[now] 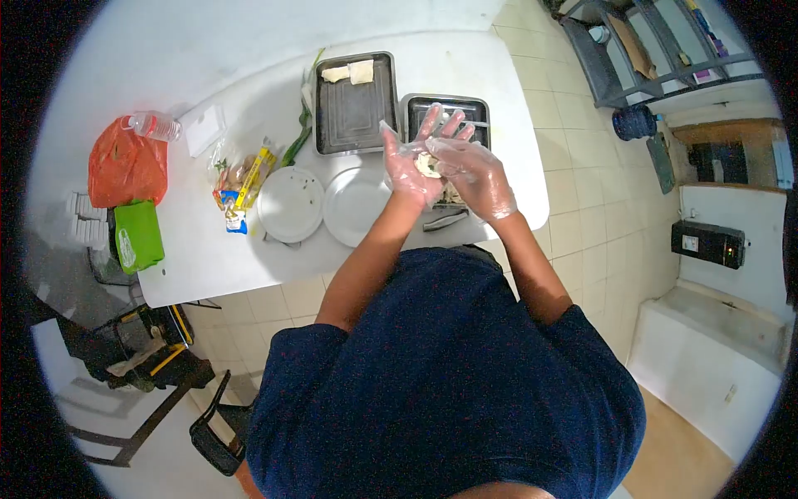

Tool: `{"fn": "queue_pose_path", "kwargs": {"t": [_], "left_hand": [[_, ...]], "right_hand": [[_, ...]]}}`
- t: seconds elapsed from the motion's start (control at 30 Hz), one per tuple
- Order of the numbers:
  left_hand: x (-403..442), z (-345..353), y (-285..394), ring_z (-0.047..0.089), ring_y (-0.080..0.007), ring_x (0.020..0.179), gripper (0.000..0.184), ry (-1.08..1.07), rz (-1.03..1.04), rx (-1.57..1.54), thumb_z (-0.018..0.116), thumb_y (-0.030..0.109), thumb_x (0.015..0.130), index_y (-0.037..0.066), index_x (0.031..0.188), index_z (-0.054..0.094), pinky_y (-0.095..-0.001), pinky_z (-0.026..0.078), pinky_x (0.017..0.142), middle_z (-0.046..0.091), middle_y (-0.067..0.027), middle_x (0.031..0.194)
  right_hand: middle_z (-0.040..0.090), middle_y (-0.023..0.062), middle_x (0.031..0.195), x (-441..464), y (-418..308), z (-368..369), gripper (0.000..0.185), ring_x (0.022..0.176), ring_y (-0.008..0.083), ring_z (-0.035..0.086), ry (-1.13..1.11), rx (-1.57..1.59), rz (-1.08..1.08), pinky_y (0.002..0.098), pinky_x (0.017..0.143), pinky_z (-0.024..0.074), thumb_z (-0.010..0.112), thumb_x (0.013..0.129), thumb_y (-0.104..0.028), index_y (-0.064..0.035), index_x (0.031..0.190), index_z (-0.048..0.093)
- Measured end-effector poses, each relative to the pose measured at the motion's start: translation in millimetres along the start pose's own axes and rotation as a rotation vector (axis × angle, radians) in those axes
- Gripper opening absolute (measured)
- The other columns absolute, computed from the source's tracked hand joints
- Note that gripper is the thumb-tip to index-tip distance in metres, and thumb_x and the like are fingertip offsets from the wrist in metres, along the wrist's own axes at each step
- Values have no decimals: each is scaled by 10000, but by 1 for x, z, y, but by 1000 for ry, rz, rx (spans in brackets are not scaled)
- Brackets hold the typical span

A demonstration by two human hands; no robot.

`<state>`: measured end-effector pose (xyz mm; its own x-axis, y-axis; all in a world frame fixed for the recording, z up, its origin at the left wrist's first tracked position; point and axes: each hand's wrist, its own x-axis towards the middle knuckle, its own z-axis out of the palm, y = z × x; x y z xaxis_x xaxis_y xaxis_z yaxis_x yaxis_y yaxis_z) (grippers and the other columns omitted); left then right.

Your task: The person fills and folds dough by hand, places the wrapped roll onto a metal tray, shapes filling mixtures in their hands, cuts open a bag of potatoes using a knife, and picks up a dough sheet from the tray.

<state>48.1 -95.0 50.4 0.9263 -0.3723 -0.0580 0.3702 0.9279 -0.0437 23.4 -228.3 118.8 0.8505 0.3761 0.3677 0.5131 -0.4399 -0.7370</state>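
Note:
Both hands wear clear plastic gloves and meet above the table's right part. My left hand [412, 166] is palm up with its fingers spread, and a small pale piece of dough [428, 165] lies on the palm. My right hand [475, 170] reaches over from the right, its fingers together and touching the dough. Behind the hands is a dark tray [414, 106], partly hidden. To the left of it a larger metal tray [356, 112] holds two pale dough pieces [361, 72] at its far end.
Two white plates [290, 205] [351, 208] sit side by side near the front edge. Green onions [298, 141], food packets [253, 179], a plastic bottle [156, 126], a red bag [125, 166] and a green pack [140, 236] are on the left. A dark utensil [445, 220] lies below the hands.

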Motion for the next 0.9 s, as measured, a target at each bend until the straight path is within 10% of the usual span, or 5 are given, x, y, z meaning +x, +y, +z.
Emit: {"fn": "queue_pose_path", "kwargs": {"t": [0.2, 0.53, 0.9], "left_hand": [[4, -1, 0, 289, -477, 1445, 1089, -3, -67, 74, 412, 877, 812, 90, 1555, 289, -619, 268, 1167, 276, -302, 1572], [-4, 6, 6, 355, -432, 1415, 1113, 8, -89, 179, 378, 905, 795, 84, 1542, 307, -598, 288, 1154, 319, -292, 1554], [-5, 4, -7, 397, -426, 1399, 1040, 44, -67, 180, 356, 883, 830, 98, 1512, 387, -584, 291, 1169, 414, -241, 1515]], "right_hand": [[680, 174, 1235, -4, 6, 17, 413, 1150, 315, 653, -33, -145, -68, 388, 972, 505, 734, 806, -15, -38, 1215, 688], [679, 73, 1233, 0, 17, -19, 358, 1077, 160, 625, -71, 761, 794, 301, 896, 543, 670, 933, -109, -50, 1285, 663], [712, 193, 1124, 4, 11, -4, 357, 998, 298, 703, -129, 123, 372, 362, 878, 540, 704, 849, -90, -12, 1196, 677]]}}
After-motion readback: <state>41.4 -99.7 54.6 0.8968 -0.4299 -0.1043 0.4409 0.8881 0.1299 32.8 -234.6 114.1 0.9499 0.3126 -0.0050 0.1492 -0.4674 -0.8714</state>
